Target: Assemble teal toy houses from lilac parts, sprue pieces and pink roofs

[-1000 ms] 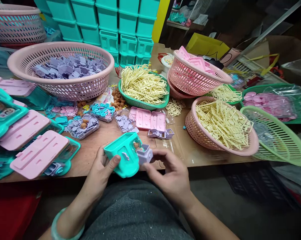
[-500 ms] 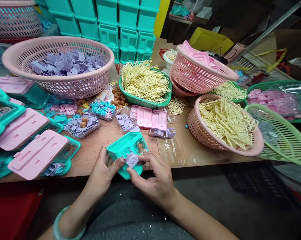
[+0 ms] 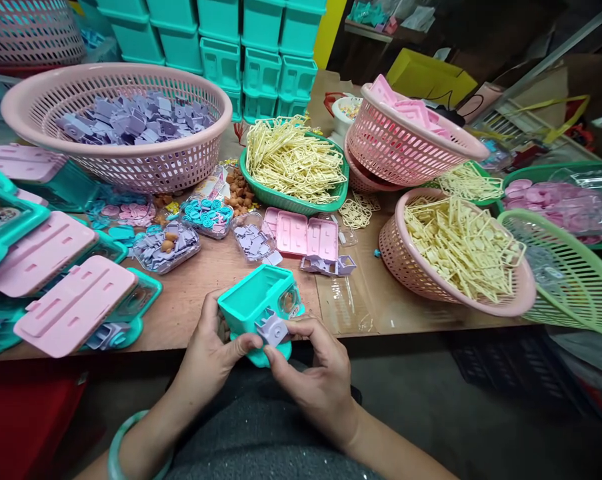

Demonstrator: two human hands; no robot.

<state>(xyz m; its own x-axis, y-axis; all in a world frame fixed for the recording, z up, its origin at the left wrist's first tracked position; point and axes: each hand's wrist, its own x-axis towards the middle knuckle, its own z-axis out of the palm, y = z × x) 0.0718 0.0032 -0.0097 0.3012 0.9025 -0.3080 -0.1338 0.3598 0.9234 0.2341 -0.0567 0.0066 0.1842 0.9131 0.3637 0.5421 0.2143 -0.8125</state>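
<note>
- In the head view, the left hand (image 3: 208, 343) is clamping the left end of the teal box (image 3: 241, 323), its thumb reaching along the front wall towards the purple piece (image 3: 273, 330).
- The right hand (image 3: 318, 380) is pinching that piece between thumb and forefinger against the wall; the two thumbs are nearly meeting.
- The box is sitting in the hands, open top facing up, above the lap (image 3: 261, 433) at the front edge of the bench (image 3: 175, 317).
- Wood is showing between the box and the pink lid (image 3: 75, 307); flat cardboard (image 3: 373, 310) is stretching right towards the pink basket (image 3: 405, 273).
- Unlike a second ago, the piece is resting on the front wall, not the right end, and more of the box's inside is showing.
</note>
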